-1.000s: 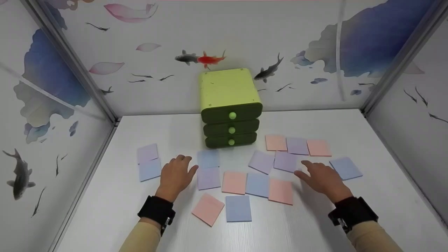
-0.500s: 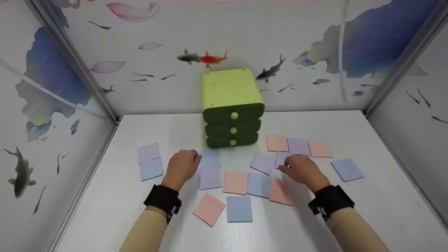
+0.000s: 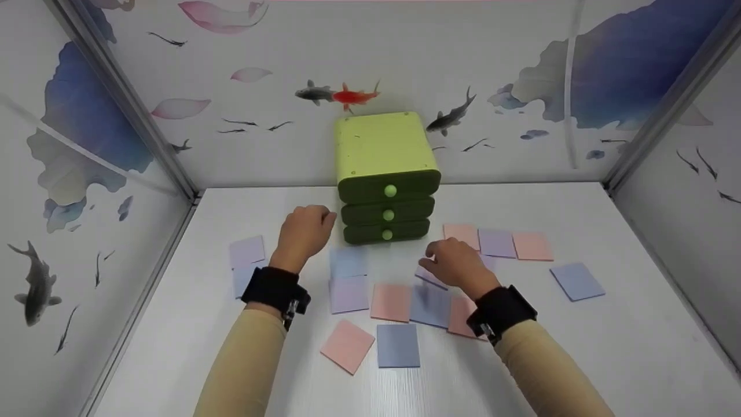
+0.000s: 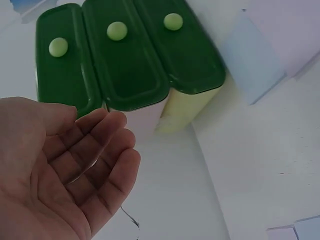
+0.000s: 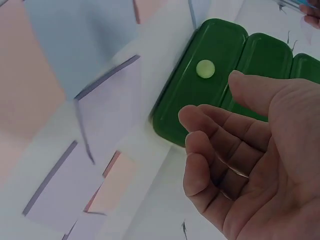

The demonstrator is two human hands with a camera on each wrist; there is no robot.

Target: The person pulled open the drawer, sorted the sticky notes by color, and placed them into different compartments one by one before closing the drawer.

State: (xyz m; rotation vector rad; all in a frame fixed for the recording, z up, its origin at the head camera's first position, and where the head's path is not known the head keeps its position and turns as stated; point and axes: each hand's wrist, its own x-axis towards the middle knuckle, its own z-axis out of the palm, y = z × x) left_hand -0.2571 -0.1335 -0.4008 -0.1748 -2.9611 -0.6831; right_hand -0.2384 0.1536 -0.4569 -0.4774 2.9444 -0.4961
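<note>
- Here's the small lime-green drawer cabinet, standing at the back of the white table, three dark green drawer fronts facing the person, all closed, each with a round pale green knob.
- The left hand is up just beside those fronts on their left, fingers loosely bent, thumb near the fingertips, palm bare in the wrist view.
- And the right hand sits in front of the cabinet and to its right, over a flat square pale purple card; fingers relaxed and half curled, thumb apart from them.
- Below the left hand, a flat square light blue card lies edge to edge with a flat square lilac card.
- Nearer the person, a flat square pink card lies turned at an angle beside a flat square grey-blue card.
- Black bands circle both wrists, over beige sleeves.
</note>
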